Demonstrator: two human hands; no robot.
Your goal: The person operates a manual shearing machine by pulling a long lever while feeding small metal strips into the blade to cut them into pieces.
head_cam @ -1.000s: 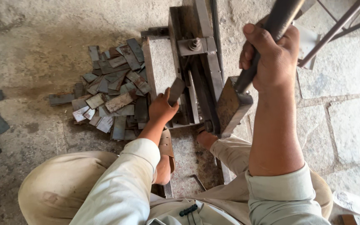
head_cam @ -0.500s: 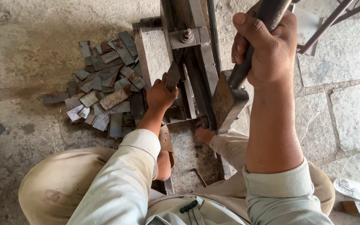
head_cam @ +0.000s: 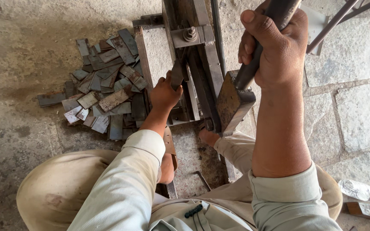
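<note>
Squatting low, the person fills the bottom of the view with pale trousers and light sleeves, a bare foot (head_cam: 208,137) showing between the knees on the stained concrete floor (head_cam: 31,55). Just above it the right hand (head_cam: 275,47) is closed tight around the dark lever handle (head_cam: 253,64) of a floor-mounted hand shear (head_cam: 202,81), the thumb lying along the bar, and the handle runs down into a heavy rust-brown steel block (head_cam: 232,102) that hangs beside the frame. Further in, the left hand (head_cam: 164,93) is pinched around a small flat metal strip (head_cam: 177,75), holding it on edge against the upright blade of the shear, so the strip stands at the fingertips and touches the machine, with the knuckles just beside the cutting line. That closeness looks like the main risk: if the lever drops while the fingers sit so near the blade, they could be nipped, and a loose pinch could let the strip twist or kick out as it is cut. The bare foot lies near the foot of the frame, just beside the hanging block, and could be struck by a falling offcut or by the block itself. Left of the shear, beyond the left hand, lies a loose pile of cut metal plates (head_cam: 103,90), grey and rusty, overlapping at all angles. A clear plastic bottle (head_cam: 358,190) lies on the paving stones at the far right.
</note>
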